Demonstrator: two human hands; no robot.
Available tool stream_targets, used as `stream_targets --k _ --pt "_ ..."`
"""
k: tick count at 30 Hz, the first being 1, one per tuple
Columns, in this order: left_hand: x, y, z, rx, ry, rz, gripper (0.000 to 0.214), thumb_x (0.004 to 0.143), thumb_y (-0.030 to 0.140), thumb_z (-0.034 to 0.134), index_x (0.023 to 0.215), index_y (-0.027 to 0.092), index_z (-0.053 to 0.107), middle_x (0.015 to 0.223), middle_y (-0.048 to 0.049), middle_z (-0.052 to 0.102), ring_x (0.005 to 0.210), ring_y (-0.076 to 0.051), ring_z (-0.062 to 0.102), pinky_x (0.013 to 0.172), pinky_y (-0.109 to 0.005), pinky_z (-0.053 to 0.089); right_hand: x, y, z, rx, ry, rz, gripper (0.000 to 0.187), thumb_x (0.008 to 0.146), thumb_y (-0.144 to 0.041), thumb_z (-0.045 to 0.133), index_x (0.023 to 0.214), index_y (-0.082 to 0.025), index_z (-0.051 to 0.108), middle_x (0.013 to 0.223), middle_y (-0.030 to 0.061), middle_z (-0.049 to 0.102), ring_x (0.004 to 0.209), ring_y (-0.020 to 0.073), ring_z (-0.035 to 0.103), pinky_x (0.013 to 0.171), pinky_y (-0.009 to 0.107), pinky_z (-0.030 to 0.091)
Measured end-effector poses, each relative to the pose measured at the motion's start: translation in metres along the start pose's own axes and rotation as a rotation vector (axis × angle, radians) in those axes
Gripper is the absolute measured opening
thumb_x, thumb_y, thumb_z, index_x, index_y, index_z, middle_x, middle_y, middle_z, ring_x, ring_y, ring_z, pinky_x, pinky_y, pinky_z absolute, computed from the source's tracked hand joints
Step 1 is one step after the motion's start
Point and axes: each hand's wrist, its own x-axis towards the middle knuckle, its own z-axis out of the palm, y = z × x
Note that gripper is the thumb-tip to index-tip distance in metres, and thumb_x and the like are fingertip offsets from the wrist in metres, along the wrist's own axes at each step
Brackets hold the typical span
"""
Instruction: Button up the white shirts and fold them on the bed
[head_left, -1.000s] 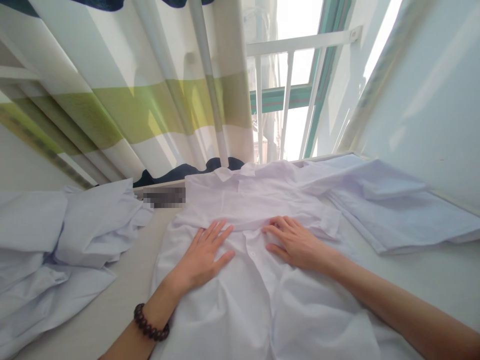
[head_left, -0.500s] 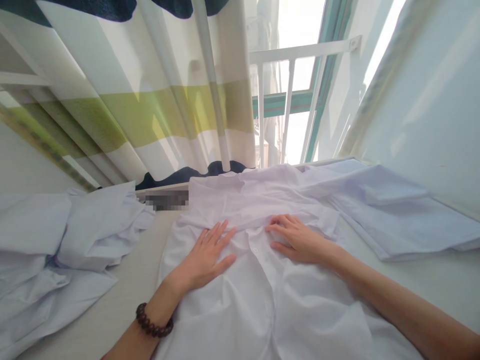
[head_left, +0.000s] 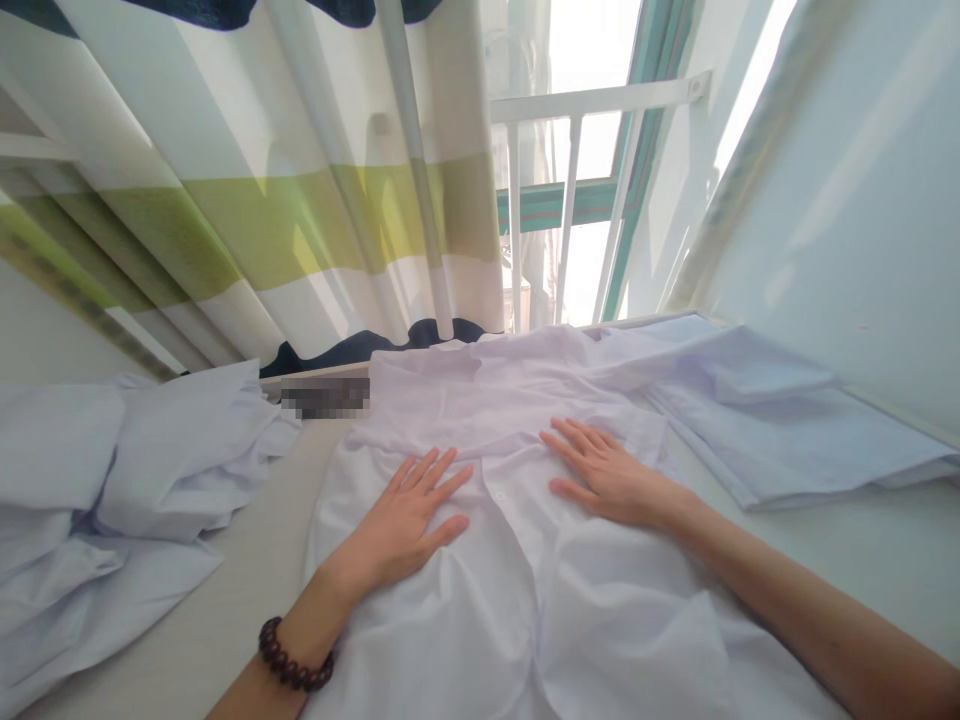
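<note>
A white buttoned garment (head_left: 465, 620), which looks like a long shirt or coat, lies spread in front of me with soft wrinkles. Its button edge runs down the middle, where one small button (head_left: 501, 496) shows. My left hand (head_left: 420, 515) rests flat on the left side of the cloth, fingers spread, with a dark beaded bracelet (head_left: 295, 655) at the wrist. On the other side of the button edge, my right hand (head_left: 604, 470) lies palm down with its fingers stretched out. Neither hand grips the fabric.
Crumpled white cloth (head_left: 180, 450) is heaped at the left. Folded white cloth (head_left: 810, 440) lies at the right by the wall (head_left: 885, 250). Behind are a striped curtain (head_left: 300, 220) and white railing bars (head_left: 568, 220) before a window. A pixelated dark patch (head_left: 326, 398) sits near the curtain.
My right hand's fingers have gone from bent to stretched out flat on the cloth. My left hand stays flat in nearly the same place. The view has shifted slightly.
</note>
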Motion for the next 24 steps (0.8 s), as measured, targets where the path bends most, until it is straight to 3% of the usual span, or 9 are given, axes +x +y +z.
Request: stream_targets --k 3,5,9,11,13,16,18,21,24 --pt "0.008 -0.006 0.001 0.009 0.0 -0.062 0.055 0.1 0.054 0.034 0.152 0.037 0.03 0.163 -0.0025 0.023 0.149 -0.03 0.019 0.119 -0.057 0.015 -0.009 -0.003 -0.002 0.066 -0.021 -0.069 0.069 0.098 -0.057 0.036 0.156 -0.02 0.025 0.164 0.0138 0.015 0.15 0.0312 0.01 0.119 0.055 0.016" --pt "0.016 -0.011 0.001 -0.001 -0.017 -0.105 0.056 0.1 0.054 0.033 0.152 0.035 0.032 0.163 -0.0034 0.022 0.15 -0.031 0.018 0.119 -0.058 0.015 -0.016 -0.008 -0.007 0.17 -0.054 -0.182 0.066 0.095 -0.06 0.043 0.151 -0.026 0.036 0.163 0.0102 0.02 0.15 0.0302 0.012 0.119 0.052 0.019" --pt "0.02 -0.014 -0.008 -0.084 -0.009 -0.118 0.054 0.099 0.051 0.04 0.149 0.032 0.04 0.161 -0.0077 0.027 0.148 -0.034 0.021 0.117 -0.06 0.018 -0.027 -0.015 -0.017 0.328 -0.177 -0.404 0.048 0.083 -0.057 0.066 0.121 -0.029 0.066 0.145 0.0058 0.048 0.139 0.0281 0.036 0.113 0.043 0.032" --pt "0.006 -0.006 -0.022 -0.189 0.029 -0.079 0.048 0.097 0.047 0.046 0.141 0.03 0.05 0.156 -0.0101 0.035 0.144 -0.032 0.031 0.115 -0.056 0.027 -0.033 -0.019 -0.021 0.331 -0.16 -0.396 0.045 0.08 -0.052 0.071 0.118 -0.029 0.067 0.134 0.0068 0.053 0.126 0.0266 0.047 0.107 0.042 0.038" --pt "-0.017 0.007 -0.038 -0.338 0.045 -0.005 0.037 0.094 0.046 0.053 0.126 0.029 0.062 0.143 -0.0094 0.046 0.13 -0.026 0.045 0.109 -0.044 0.04 -0.041 -0.022 -0.024 0.34 -0.119 -0.368 0.045 0.078 -0.049 0.074 0.118 -0.028 0.066 0.124 0.0076 0.055 0.114 0.0245 0.053 0.098 0.04 0.044" --pt "-0.045 0.031 -0.055 -0.515 -0.108 0.168 0.023 0.085 0.048 0.068 0.094 0.028 0.072 0.11 -0.0041 0.057 0.101 -0.018 0.058 0.094 -0.03 0.049 -0.049 -0.028 -0.024 0.409 -0.154 -0.472 0.038 0.074 -0.046 0.079 0.105 -0.026 0.072 0.107 0.0055 0.057 0.099 0.0199 0.055 0.087 0.032 0.047" --pt "-0.049 0.043 -0.054 -0.538 -0.204 0.228 0.028 0.076 0.044 0.079 0.1 0.03 0.073 0.106 -0.003 0.057 0.098 -0.018 0.057 0.09 -0.028 0.05 -0.048 -0.032 -0.019 0.409 -0.194 -0.567 0.026 0.075 -0.04 0.08 0.095 -0.024 0.074 0.098 0.0044 0.059 0.092 0.0182 0.055 0.084 0.03 0.046" --pt "-0.042 0.053 -0.043 -0.52 -0.195 0.263 0.013 0.079 0.027 0.077 0.092 0.028 0.075 0.097 -0.0025 0.061 0.092 -0.017 0.058 0.086 -0.027 0.049 -0.043 -0.038 -0.01 0.386 -0.219 -0.639 0.009 0.081 -0.029 0.075 0.083 -0.02 0.074 0.084 0.0029 0.061 0.081 0.0157 0.054 0.082 0.029 0.044" --pt "-0.037 0.057 -0.043 -0.607 -0.168 0.284 0.006 0.084 0.021 0.071 0.08 0.022 0.074 0.081 -0.0017 0.064 0.076 -0.013 0.058 0.075 -0.024 0.048 -0.044 -0.042 -0.015 0.518 -0.217 -0.653 0.016 0.086 -0.031 0.069 0.077 -0.017 0.071 0.068 0.0002 0.059 0.066 0.012 0.051 0.071 0.026 0.044"
